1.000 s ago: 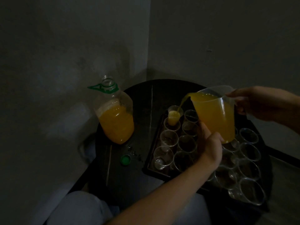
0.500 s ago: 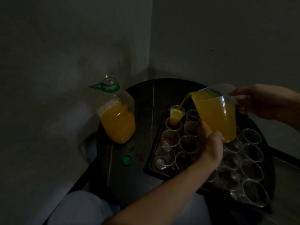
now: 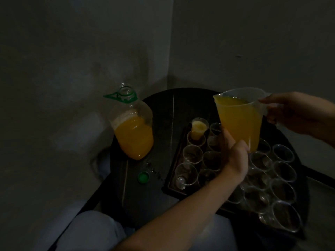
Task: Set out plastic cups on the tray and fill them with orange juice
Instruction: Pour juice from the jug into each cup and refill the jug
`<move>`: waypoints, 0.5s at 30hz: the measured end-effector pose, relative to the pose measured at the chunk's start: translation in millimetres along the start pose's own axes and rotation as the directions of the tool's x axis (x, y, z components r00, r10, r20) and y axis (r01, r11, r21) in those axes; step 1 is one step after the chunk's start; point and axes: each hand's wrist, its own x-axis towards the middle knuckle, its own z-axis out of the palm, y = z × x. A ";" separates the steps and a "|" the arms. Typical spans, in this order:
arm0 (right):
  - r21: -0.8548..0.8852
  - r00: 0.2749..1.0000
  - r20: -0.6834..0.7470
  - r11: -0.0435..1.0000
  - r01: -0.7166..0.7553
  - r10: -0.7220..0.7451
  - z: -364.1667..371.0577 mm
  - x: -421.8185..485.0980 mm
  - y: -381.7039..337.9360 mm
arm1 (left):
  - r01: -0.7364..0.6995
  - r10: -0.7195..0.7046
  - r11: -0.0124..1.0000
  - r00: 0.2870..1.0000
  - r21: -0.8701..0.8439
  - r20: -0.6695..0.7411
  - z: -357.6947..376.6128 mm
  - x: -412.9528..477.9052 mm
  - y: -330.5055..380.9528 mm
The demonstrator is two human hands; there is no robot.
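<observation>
- right hand [image 3: 293,113] is wrapped round the handle of the clear jug [image 3: 239,122], which is up in the air over the tray
- left hand [image 3: 233,156] is cupping the jug's bottom corner from below, thumb up its near side, fingers curled under the base
- the jug is only a bit tipped toward its spout and the orange juice sits close to the rim
- filled cup [image 3: 198,130] is just left of the left hand, at the tray's far corner, pretty much topped up
- empty cups [image 3: 193,153] are packed in rows under and around both hands, all upright as far as I can tell in this dim light
- tray [image 3: 172,174] is dark and its near-left rim pokes out left of the left forearm
- big open bottle [image 3: 134,127], about half full of juice, stands well left of the hands on the black tabletop [image 3: 163,124]
- green cap [image 3: 143,177] lies by itself, nearer me than the bottle
</observation>
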 end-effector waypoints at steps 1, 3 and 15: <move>-0.004 1.000 -0.001 1.000 0.008 -0.008 -0.8 -0.3 0.6 | -0.002 0.002 1.000 1.000 0.004 -0.005 -0.2 -0.2 0.4; 0.007 1.000 0.001 1.000 0.020 -0.020 -1.4 -2.4 0.8 | 0.000 0.000 1.000 1.000 0.008 -0.002 0.4 -3.4 0.5; 0.006 0.998 0.056 1.000 -0.002 0.002 0.4 -27.4 9.0 | 0.027 -0.027 1.000 1.000 -0.013 0.012 6.0 -38.4 -7.0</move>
